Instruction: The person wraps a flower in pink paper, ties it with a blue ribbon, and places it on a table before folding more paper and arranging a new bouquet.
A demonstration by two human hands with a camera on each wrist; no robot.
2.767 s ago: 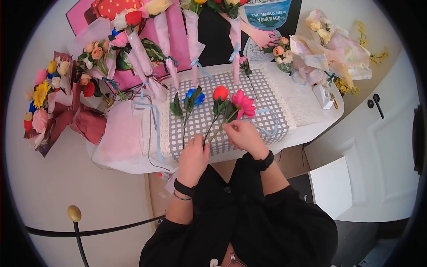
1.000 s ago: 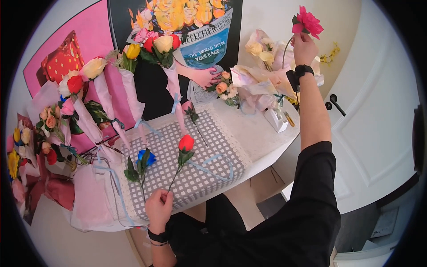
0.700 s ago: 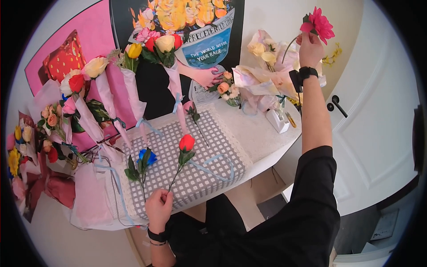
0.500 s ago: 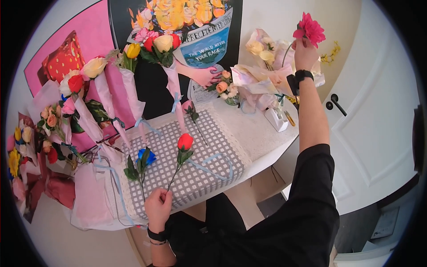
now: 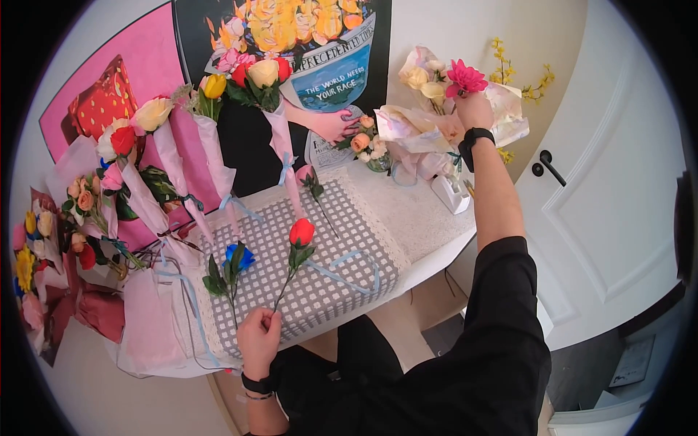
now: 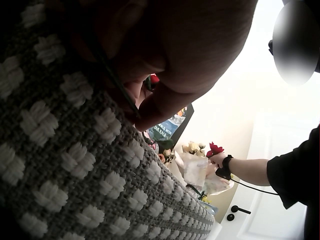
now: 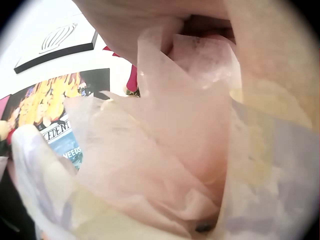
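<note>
At the table's front edge my left hand (image 5: pixel 258 341) pinches the lower stem of a red rose (image 5: pixel 302 232), whose head lies on the grey checked cloth (image 5: pixel 342 291). A blue rose (image 5: pixel 240 256) lies just left of it, its stem end close to that hand. Out to the right, my right hand (image 5: pixel 476 112) grips a magenta flower (image 5: pixel 465 78) just below its head. The flower is at the top of a paper-wrapped bouquet (image 5: pixel 418 127) with cream blooms. In the right wrist view, pale wrapping paper (image 7: pixel 165 135) spreads below the fingers and hides the stem.
Several pink paper cones with flowers, one a yellow tulip cone (image 5: pixel 207 138), lean along the back. A pink rosebud (image 5: pixel 309 178) lies at the cloth's far edge. Blue ribbon (image 5: pixel 356 272) lies on the cloth. A white tape dispenser (image 5: pixel 452 195) stands before the bouquet.
My right hand lifted the magenta flower off the cloth, raised it at the right, then lowered it leftward to the bouquet's top. My left hand stays on the red rose's stem.
</note>
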